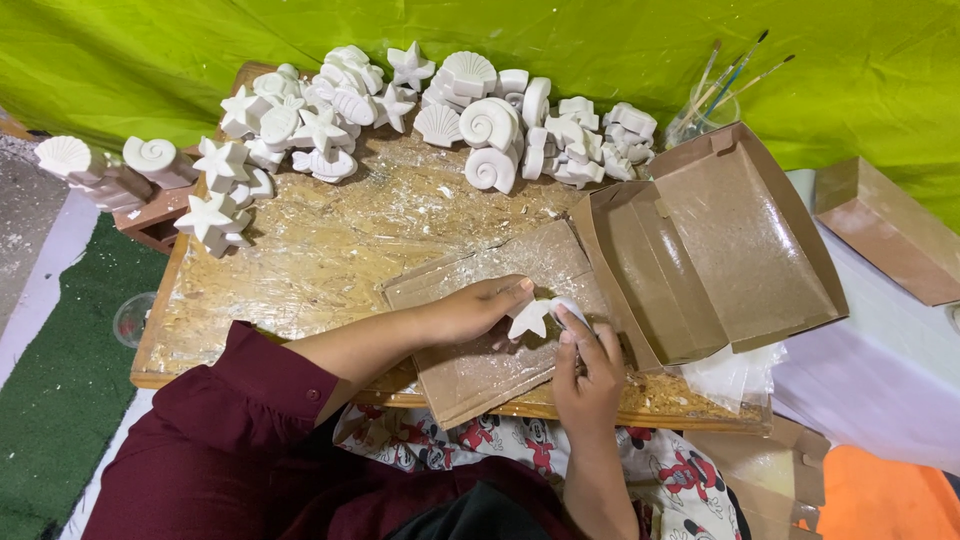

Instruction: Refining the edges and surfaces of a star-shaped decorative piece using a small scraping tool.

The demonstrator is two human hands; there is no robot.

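Left hand (470,312) and right hand (588,365) both pinch a white plaster star (530,318) over a cardboard sheet (480,370) on the board (330,250); open box (740,240) just right; plaster shells (480,125) heaped at far edge.

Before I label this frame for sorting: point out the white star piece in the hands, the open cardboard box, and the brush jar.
white star piece (528,318), head view, its middle.
open cardboard box (745,235), head view, inner floor.
brush jar (700,118), head view, glass rim.

1. Green fabric backdrop (560,40), creased, spanning the far side.
2. Wooden work board (300,260), chipboard top under clear film.
3. Green artificial turf (60,380), floor beside the board's left edge.
4. White cloth-covered surface (880,380), right.
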